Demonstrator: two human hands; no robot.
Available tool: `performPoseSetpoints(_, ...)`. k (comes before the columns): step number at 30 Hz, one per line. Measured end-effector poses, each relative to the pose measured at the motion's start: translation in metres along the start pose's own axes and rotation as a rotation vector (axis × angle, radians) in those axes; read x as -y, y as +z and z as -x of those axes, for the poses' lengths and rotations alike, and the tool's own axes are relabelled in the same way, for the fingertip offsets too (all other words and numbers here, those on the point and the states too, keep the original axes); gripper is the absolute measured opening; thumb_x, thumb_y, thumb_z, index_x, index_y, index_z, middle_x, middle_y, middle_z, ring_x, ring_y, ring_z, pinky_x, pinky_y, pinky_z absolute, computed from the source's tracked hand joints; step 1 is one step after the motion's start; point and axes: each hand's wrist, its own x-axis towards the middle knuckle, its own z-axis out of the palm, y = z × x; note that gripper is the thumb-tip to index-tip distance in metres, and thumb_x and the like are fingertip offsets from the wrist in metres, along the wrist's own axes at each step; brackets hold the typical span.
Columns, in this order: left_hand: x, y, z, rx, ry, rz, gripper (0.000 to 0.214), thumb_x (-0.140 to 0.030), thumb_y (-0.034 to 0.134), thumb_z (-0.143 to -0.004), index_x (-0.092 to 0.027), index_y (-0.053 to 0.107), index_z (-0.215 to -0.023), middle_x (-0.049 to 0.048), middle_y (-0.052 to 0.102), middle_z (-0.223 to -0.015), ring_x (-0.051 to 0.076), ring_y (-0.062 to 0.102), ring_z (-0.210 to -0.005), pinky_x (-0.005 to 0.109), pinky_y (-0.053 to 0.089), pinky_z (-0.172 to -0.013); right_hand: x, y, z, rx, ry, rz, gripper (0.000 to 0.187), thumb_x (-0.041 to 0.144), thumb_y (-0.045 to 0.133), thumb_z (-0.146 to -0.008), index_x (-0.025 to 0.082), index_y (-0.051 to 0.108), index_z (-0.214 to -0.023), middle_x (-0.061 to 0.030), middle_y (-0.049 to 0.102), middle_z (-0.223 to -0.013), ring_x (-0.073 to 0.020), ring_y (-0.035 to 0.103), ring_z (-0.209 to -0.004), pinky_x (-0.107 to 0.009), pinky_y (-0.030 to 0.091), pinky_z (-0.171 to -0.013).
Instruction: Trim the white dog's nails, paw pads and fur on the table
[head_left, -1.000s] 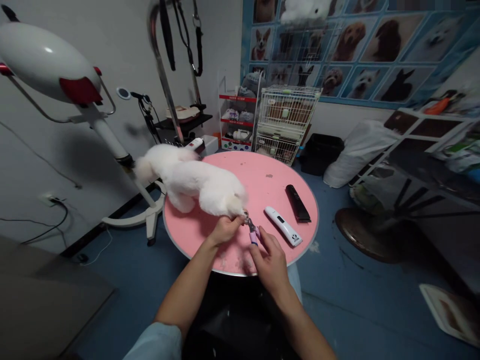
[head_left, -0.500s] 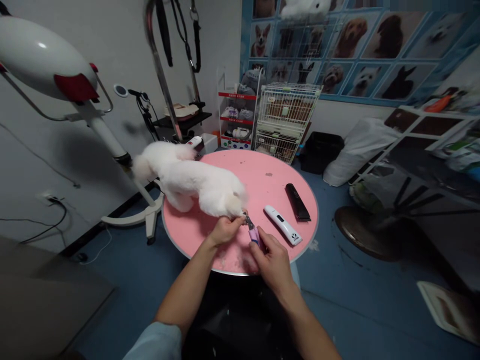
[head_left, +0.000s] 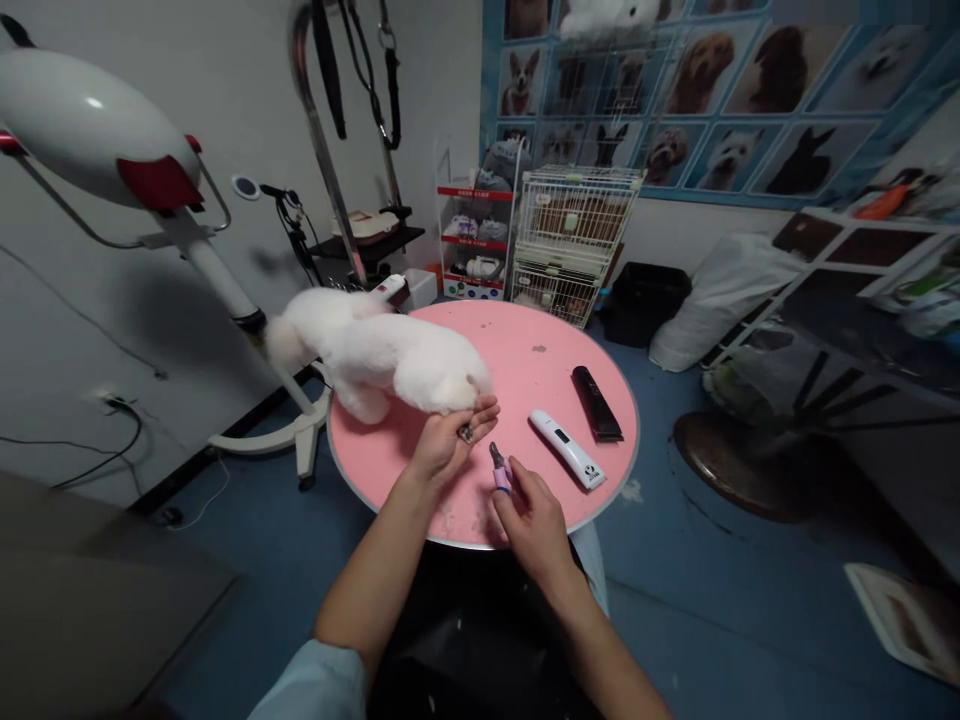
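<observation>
White dog (head_left: pixel 397 352) stands on the round pink table (head_left: pixel 517 345), what looks like its rear end toward the hands. Left hand (head_left: pixel 444 446) is palm up, fingers stretched out rather than wrapped, one paw (head_left: pixel 466 433) lying on it with dark pads showing; can't tell if the thumb pinches it. Right hand (head_left: pixel 538 512) grips the pink nail clippers (head_left: pixel 501 474) by the handles, tip aimed at the paw but apart from it. Blade gap too small to read. Technique, as a judgement: steady the paw with a light thumb-and-finger hold, don't twist the leg, part the fur so the nail is in plain sight, take small bites off the tip, stay short of the quick. Main risks: a sudden pull by the dog, fur hiding the nail. No strap visible on the body, so the left hand is probably the main restraint. Around: white trimmer (head_left: pixel 566 450) lies just beyond the right hand, black trimmer (head_left: pixel 597 404) beside it, both near the table's edge. They don't block the clippers, but a right elbow or a kick could knock them. Big dryer (head_left: pixel 90 125) stands off left, stacked cages (head_left: pixel 574 235) behind the table; neither is in the way. Light is dim, which won't help spotting the quick.
</observation>
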Motion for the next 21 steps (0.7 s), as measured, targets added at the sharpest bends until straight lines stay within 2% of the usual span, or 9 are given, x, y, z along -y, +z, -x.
performPoseSetpoints(3, 0.002, -0.001, 0.003, 0.057, -0.019, -0.034, 0.023, -0.009, 0.056, -0.074, -0.009, 0.072, -0.090, 0.0166, 0.068, -0.114, 0.021, 0.067, -0.101, 0.032, 0.051, -0.091, 0.003, -0.003, -0.002, -0.018, -0.066, -0.006, 0.048, 0.037, 0.057, -0.089, 0.020, 0.054, -0.134, -0.0127, 0.066, -0.119, -0.0244, 0.064, -0.109, -0.041, 0.053, -0.094)
performPoseSetpoints(7, 0.005, -0.011, -0.002, -0.072, 0.164, -0.458, 0.017, -0.018, 0.060, -0.079, -0.013, 0.076, -0.083, 0.0111, 0.073, -0.095, 0.017, 0.066, -0.093, 0.023, 0.048, -0.083, 0.001, -0.006, -0.003, -0.037, -0.078, 0.004, 0.048, 0.037, 0.058, -0.089, 0.021, 0.054, -0.134, -0.0125, 0.066, -0.121, -0.0252, 0.063, -0.111, -0.043, 0.052, -0.095)
performPoseSetpoints(10, 0.004, -0.018, -0.004, -0.057, 0.243, -0.673, 0.016, -0.020, 0.061, -0.080, -0.015, 0.076, -0.082, 0.0079, 0.073, -0.086, 0.015, 0.064, -0.084, 0.020, 0.045, -0.076, -0.002, -0.006, -0.003, -0.028, -0.061, 0.004, 0.049, 0.039, 0.057, -0.090, 0.019, 0.054, -0.134, -0.0128, 0.065, -0.121, -0.0249, 0.063, -0.111, -0.043, 0.052, -0.095)
performPoseSetpoints(12, 0.004, -0.020, -0.003, -0.026, 0.240, -0.700, 0.015, -0.022, 0.061, -0.080, -0.015, 0.074, -0.078, 0.0051, 0.069, -0.074, 0.013, 0.059, -0.070, 0.020, 0.043, -0.066, -0.003, -0.004, -0.002, -0.022, -0.056, 0.002, 0.049, 0.039, 0.056, -0.090, 0.019, 0.054, -0.134, -0.0128, 0.066, -0.120, -0.0246, 0.063, -0.111, -0.042, 0.053, -0.095)
performPoseSetpoints(15, 0.005, -0.019, 0.001, -0.003, 0.243, -0.696, 0.019, -0.022, 0.061, -0.077, -0.015, 0.063, -0.060, -0.0009, 0.054, -0.055, 0.010, 0.046, -0.054, 0.020, 0.035, -0.055, -0.002, -0.004, -0.002, -0.033, -0.077, 0.015, 0.049, 0.038, 0.056, -0.090, 0.019, 0.053, -0.135, -0.0126, 0.066, -0.120, -0.0249, 0.063, -0.111, -0.043, 0.053, -0.094)
performPoseSetpoints(17, 0.007, -0.019, 0.002, -0.002, 0.251, -0.691, 0.023, -0.022, 0.061, -0.076, -0.016, 0.055, -0.054, -0.0027, 0.047, -0.051, 0.009, 0.040, -0.050, 0.021, 0.031, -0.051, 0.001, -0.005, -0.003, -0.046, -0.108, 0.036, 0.048, 0.038, 0.056, -0.090, 0.020, 0.053, -0.135, -0.0126, 0.066, -0.120, -0.0254, 0.063, -0.111, -0.044, 0.052, -0.094)
performPoseSetpoints(21, 0.010, -0.019, 0.003, 0.008, 0.271, -0.701, 0.023, -0.023, 0.057, -0.076, -0.016, 0.050, -0.055, -0.0031, 0.044, -0.052, 0.008, 0.037, -0.051, 0.022, 0.029, -0.051, 0.009, -0.009, -0.010, -0.052, -0.154, 0.060, 0.048, 0.035, 0.057, -0.089, 0.020, 0.055, -0.134, -0.0124, 0.067, -0.119, -0.0260, 0.063, -0.110, -0.043, 0.052, -0.094)
